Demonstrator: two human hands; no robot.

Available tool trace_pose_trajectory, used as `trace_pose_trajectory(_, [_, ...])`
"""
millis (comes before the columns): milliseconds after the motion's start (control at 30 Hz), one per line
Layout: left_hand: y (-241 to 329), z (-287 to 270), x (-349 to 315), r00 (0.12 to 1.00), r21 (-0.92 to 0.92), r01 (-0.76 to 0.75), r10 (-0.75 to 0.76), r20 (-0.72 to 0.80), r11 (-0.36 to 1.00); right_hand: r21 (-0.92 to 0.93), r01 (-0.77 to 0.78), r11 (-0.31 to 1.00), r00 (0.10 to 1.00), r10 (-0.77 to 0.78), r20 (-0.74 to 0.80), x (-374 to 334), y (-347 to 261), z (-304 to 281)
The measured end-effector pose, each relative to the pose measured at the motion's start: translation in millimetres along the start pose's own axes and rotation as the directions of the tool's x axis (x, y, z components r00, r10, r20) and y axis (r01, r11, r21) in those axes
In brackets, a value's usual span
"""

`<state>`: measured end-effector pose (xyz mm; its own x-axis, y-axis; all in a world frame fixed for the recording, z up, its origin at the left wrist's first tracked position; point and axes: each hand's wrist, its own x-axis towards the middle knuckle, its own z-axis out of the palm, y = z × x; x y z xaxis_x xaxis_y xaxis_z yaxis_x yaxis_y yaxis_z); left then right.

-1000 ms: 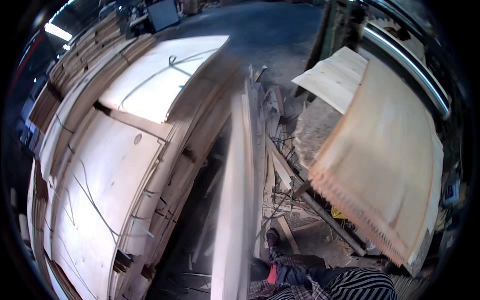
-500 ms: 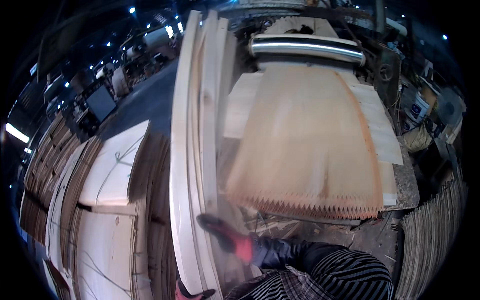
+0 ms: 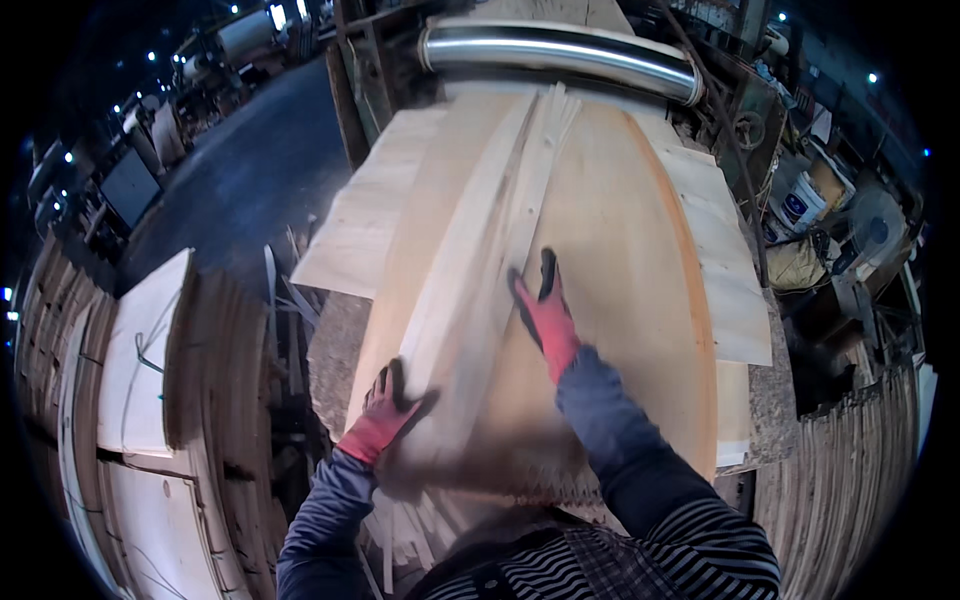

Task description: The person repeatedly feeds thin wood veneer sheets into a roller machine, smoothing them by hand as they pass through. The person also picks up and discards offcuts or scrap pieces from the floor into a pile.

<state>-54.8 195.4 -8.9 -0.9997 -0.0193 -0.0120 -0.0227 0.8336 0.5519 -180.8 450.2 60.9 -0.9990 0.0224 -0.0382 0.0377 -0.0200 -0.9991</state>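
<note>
A wide sheet of wood veneer with an orange-brown edge lies in front of me over paler sheets. Several long, narrow veneer strips rest lengthwise on it, their near ends blurred. My left hand, in a red glove with dark fingertips, is beside the near end of the strips with fingers spread. Farther up and to the right, my right hand, gloved alike, has thumb and fingers apart next to the strips' right side. Neither hand is closed around anything.
A shiny metal roller spans the far end of the sheets. Tied veneer stacks stand at left, and another stack at right. A white bucket is at far right. Scrap strips lie below the table's near edge.
The strips, upright at the left in my hands before, now lie on the veneer sheet. Both hands have come off them and opened. The view has shifted so the sheet sits more central.
</note>
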Motion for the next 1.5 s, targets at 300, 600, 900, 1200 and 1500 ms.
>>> trace_pose_trajectory(300, [32, 27, -10, 0.991, -0.091, -0.042, 0.030, -0.128, 0.995, -0.780, 0.096, 0.618, 0.995, -0.088, 0.052, -99, 74, 22])
trace_pose_trajectory(600, [-37, -3, -3, 0.995, -0.630, 0.045, -0.094, -0.045, 0.775, -0.553, -0.181, 0.813, 0.983, 0.137, -0.121, -101, 38, -46])
trace_pose_trajectory(900, [14, -14, -26, 0.992, -0.050, -0.122, 0.120, -0.043, 0.991, -0.143, -0.058, 0.988, 0.995, 0.069, 0.073, -67, 140, -43])
trace_pose_trajectory(1200, [62, -20, -24, 0.991, 0.174, -0.118, 0.103, 0.089, 0.978, 0.009, -0.076, 0.997, 0.997, 0.076, 0.005, -103, -4, -54])
trace_pose_trajectory(1500, [156, 32, -31, 0.974, 0.226, -0.224, 0.228, 0.012, 0.948, -0.080, -0.154, 0.985, 0.987, 0.156, 0.027, -157, 111, -229])
